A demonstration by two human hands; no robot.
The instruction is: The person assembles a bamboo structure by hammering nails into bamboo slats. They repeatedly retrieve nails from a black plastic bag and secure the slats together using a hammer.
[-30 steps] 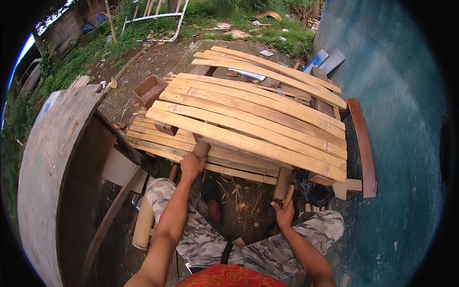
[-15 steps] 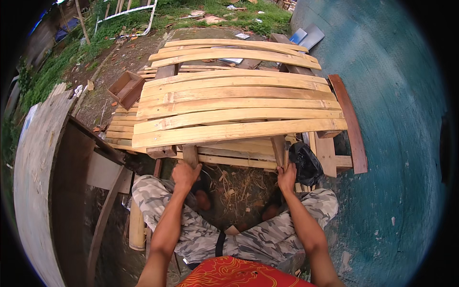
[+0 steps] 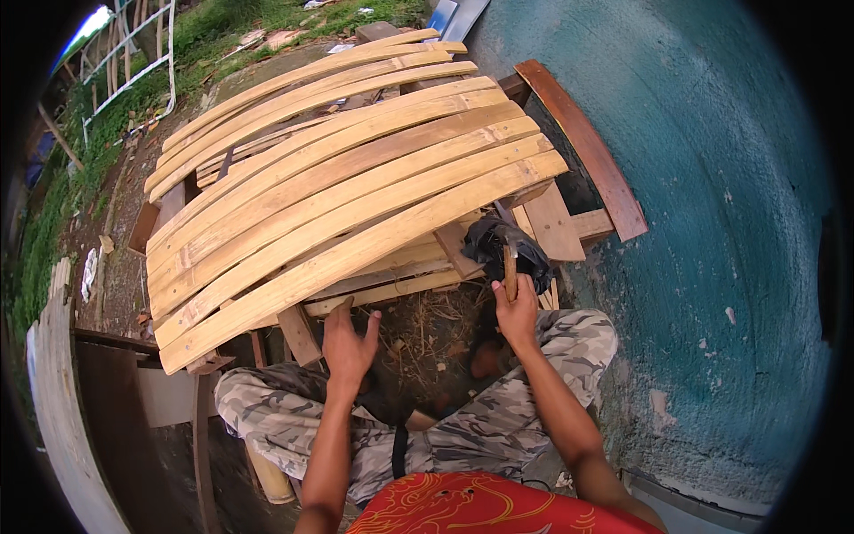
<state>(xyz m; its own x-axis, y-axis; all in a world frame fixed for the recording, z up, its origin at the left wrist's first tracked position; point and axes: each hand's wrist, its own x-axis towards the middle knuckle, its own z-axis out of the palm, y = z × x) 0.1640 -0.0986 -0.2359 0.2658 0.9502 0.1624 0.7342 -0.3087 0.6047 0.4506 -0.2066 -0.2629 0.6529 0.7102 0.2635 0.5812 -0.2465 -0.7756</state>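
In front of me stands a bench-like frame topped with curved bamboo slats (image 3: pixel 356 191), set with gaps on wooden supports. My left hand (image 3: pixel 348 351) is open, thumb and fingers apart, just right of a short wooden leg (image 3: pixel 300 335) under the nearest slat. I cannot make out anything in its grasp. My right hand (image 3: pixel 517 311) is closed round a wooden-handled tool (image 3: pixel 511 274) held upright; its upper end is hard to make out against a black plastic bag (image 3: pixel 485 242). Another wooden leg (image 3: pixel 457 249) slants down beside the bag.
A rough teal wall (image 3: pixel 703 222) rises on the right, with a reddish-brown plank (image 3: pixel 583 147) by it. On the left stands a weathered wooden panel (image 3: pixel 71 418). Shavings (image 3: pixel 418 343) litter the ground between my legs. Grass (image 3: pixel 213 36) lies beyond the frame.
My view has turned, so the frame now slants and sits further left. My left hand has come off the wooden leg and opened. My right hand has lifted the wooden-handled tool beside the bag.
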